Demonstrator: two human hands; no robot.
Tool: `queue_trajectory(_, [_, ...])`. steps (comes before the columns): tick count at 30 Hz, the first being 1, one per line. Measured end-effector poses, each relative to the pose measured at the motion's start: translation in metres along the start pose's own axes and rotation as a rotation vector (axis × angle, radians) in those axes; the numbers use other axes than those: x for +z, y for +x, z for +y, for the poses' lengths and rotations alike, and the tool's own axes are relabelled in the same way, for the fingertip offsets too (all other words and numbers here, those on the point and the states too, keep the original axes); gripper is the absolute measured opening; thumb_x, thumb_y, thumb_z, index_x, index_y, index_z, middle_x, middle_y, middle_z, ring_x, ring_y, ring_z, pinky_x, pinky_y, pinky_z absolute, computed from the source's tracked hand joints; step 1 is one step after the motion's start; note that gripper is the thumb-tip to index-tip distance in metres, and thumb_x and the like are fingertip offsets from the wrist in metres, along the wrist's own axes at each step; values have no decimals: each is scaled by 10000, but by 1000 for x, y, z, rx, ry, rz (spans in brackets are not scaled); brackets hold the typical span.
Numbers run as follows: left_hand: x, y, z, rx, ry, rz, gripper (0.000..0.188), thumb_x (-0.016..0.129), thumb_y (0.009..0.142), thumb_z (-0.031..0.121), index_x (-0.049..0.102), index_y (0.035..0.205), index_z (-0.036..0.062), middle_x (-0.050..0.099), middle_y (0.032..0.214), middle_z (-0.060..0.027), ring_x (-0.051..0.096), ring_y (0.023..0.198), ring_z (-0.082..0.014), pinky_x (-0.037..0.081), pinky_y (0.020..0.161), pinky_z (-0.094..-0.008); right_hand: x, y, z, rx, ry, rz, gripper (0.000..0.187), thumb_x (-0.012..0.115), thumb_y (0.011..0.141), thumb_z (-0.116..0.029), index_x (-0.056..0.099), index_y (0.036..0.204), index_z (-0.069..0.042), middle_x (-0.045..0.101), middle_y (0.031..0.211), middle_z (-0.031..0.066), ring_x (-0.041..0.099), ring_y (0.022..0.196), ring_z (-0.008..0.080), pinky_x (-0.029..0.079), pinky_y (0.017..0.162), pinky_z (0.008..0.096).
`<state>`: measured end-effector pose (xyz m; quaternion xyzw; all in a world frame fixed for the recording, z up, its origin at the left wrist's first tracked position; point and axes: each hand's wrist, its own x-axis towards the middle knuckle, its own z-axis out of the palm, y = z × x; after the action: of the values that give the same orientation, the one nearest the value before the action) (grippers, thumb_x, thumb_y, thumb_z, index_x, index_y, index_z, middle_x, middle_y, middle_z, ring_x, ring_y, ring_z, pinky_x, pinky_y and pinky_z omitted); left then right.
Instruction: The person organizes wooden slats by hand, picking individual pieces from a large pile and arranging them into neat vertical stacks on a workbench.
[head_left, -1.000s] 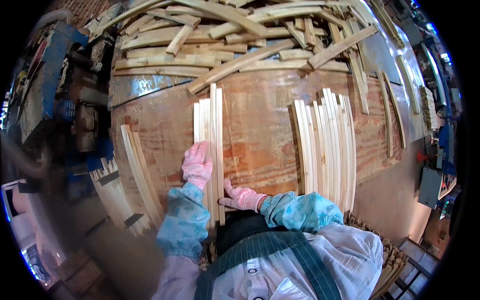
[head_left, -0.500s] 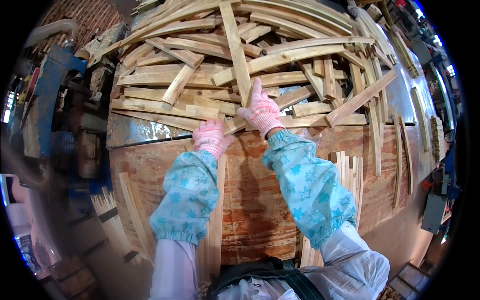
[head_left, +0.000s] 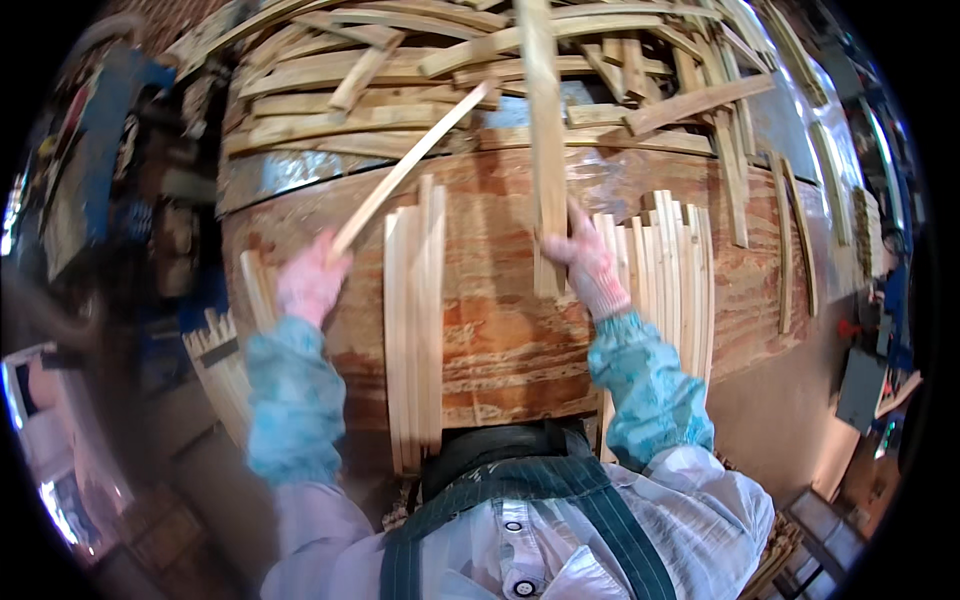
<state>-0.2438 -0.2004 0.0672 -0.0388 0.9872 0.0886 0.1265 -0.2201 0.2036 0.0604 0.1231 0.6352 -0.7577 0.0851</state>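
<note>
Left hand [head_left: 312,277] and right hand [head_left: 596,270], both gloved, are each closed on wood above the counter [head_left: 490,345]. The left grips the near end of a slim strip [head_left: 410,168], blurred and slanting toward the far edge; the right has its thumb across a broader strip [head_left: 541,130], its other fingers mostly hidden. Gripping near the ends probably leaves the lengths free to swing clear of the loose pile [head_left: 340,75] along the far edge. Nearer the near edge, a left row [head_left: 415,330] and right row [head_left: 665,250] lie lengthwise, apparently spaced to keep them distinct.
</note>
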Motion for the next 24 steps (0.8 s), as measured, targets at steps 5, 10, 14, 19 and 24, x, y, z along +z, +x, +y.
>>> queue_trajectory(5, [112, -202, -91, -361, -688, -101, 548, 688, 871, 357, 550, 1354, 138, 682, 1109, -133, 641, 1033, -303, 488, 911, -379, 35, -118, 82, 565, -187, -84, 636, 849, 699, -82, 567, 1265, -9, 704, 1032, 110, 658, 932, 188, 529, 852, 322])
queue_trajectory(10, [146, -281, -51, -145, -458, -198, 572, 585, 910, 446, 499, 1417, 197, 602, 1159, -120, 574, 1084, -314, 466, 929, -414, 83, -170, 153, 659, -284, -207, 524, 803, 744, -43, 574, 1215, -25, 703, 995, 93, 650, 873, 189, 544, 790, 333])
queue_trajectory(14, [113, -255, -20, -268, -116, -272, 572, 540, 902, 498, 503, 1410, 238, 556, 1196, -123, 513, 1143, -326, 444, 949, -415, 106, -162, 143, 496, 84, -274, 463, 732, 795, 5, 559, 1224, -5, 676, 1114, 93, 636, 991, 191, 523, 880, 346])
queue_trajectory(19, [90, -207, 13, -49, -1102, -236, 587, 657, 895, 355, 481, 1405, 125, 597, 1295, -137, 584, 1130, -251, 474, 928, -362, 148, -163, 83, 543, 2, -661, 442, 700, 826, -8, 561, 1245, -21, 669, 1110, 79, 631, 993, 185, 523, 872, 331])
queue_trajectory(24, [62, -187, -21, -250, -863, -22, 533, 705, 788, 347, 618, 1239, 77, 601, 1229, -153, 566, 1135, -311, 463, 965, -367, 183, -89, 70, 252, -591, -843, 418, 670, 920, -293, 596, 1261, -63, 687, 977, 58, 628, 855, 130, 532, 776, 304])
